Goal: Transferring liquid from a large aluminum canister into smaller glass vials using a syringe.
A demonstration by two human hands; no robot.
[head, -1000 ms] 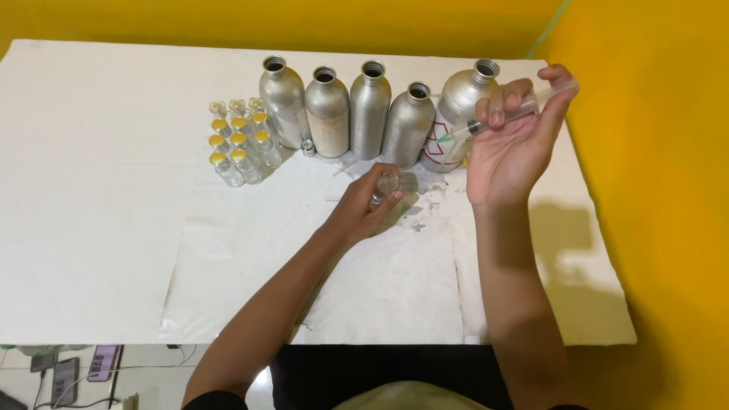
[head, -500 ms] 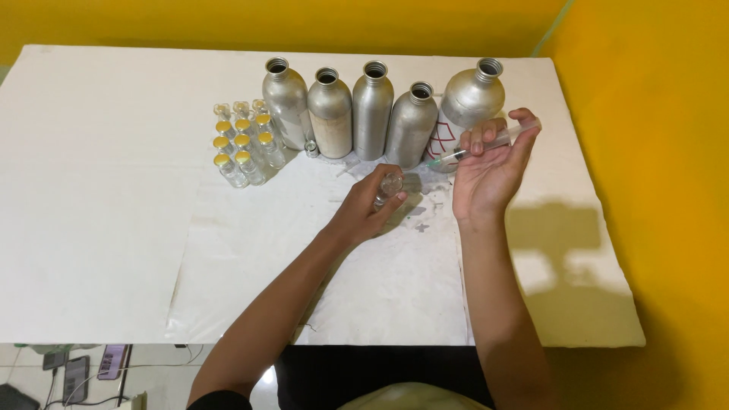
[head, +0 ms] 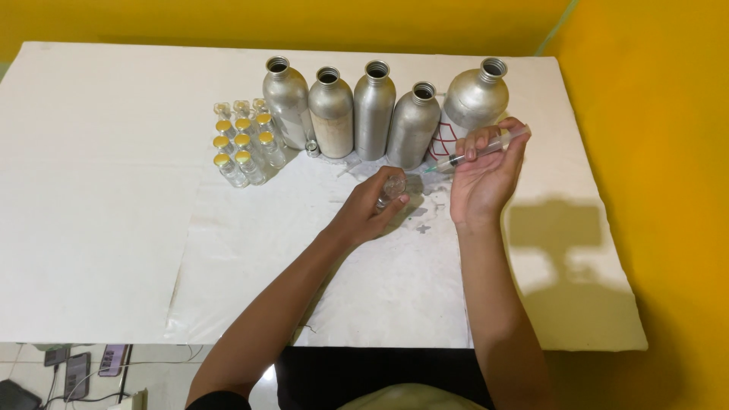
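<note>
My left hand (head: 366, 209) grips a small clear glass vial (head: 392, 187) that stands on the white table (head: 99, 212). My right hand (head: 486, 171) holds a clear syringe (head: 482, 149) nearly level, its needle end pointing left and down toward the vial, a short gap away. Just behind both hands stand several open silver metal bottles (head: 373, 106) in a row; the rightmost, rounder bottle (head: 475, 95) is partly hidden by my right fingers.
A cluster of small vials with yellow caps (head: 241, 148) sits left of the bottles, with clear ones behind. One tiny vial (head: 312, 147) stands at the bottles' feet. Paper scraps (head: 421, 220) lie by the hands. A yellow wall (head: 653, 152) bounds the table's right and back.
My right hand came down from beside the rightmost bottle's neck and brought the syringe lower and leftward, close to the vial. The left hand stayed on the vial.
</note>
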